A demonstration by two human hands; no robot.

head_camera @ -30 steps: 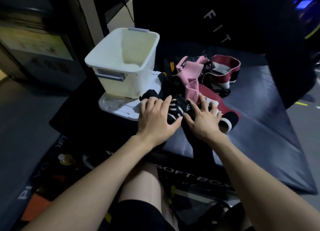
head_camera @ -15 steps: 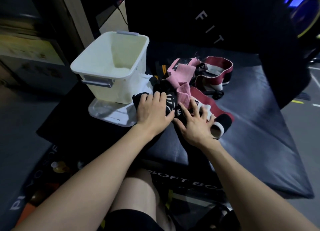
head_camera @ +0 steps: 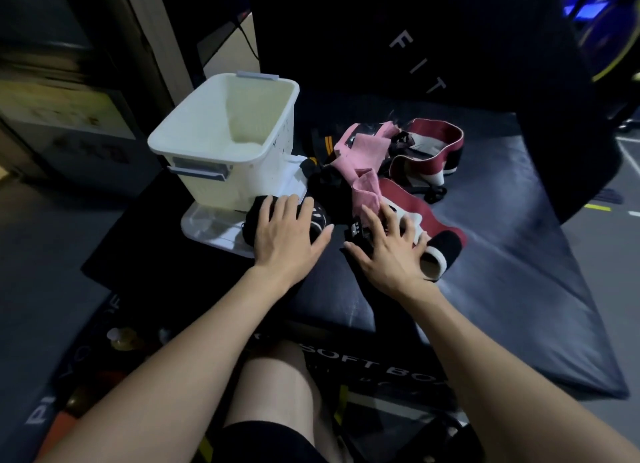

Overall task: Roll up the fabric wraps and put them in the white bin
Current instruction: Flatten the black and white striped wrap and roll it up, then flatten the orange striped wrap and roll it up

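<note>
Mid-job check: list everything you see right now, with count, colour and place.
white bin: one, white, far left on the mat, on a clear lid.
black wrap: one, black with white marks, under both hands.
pink wrap: one, pink, pile centre.
maroon bands: two, maroon and white, pile right.
mat: one, dark blue, beneath everything.
bottle: one, yellowish, floor lower left.
left hand: flat on the black wrap.
right hand: fingers spread, pressing the wrap.

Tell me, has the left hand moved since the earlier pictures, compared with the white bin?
Yes. The left hand has slid leftward over the black wrap, toward the white bin; its fingers now lie just in front of the bin's near corner, farther from the right hand.
</note>
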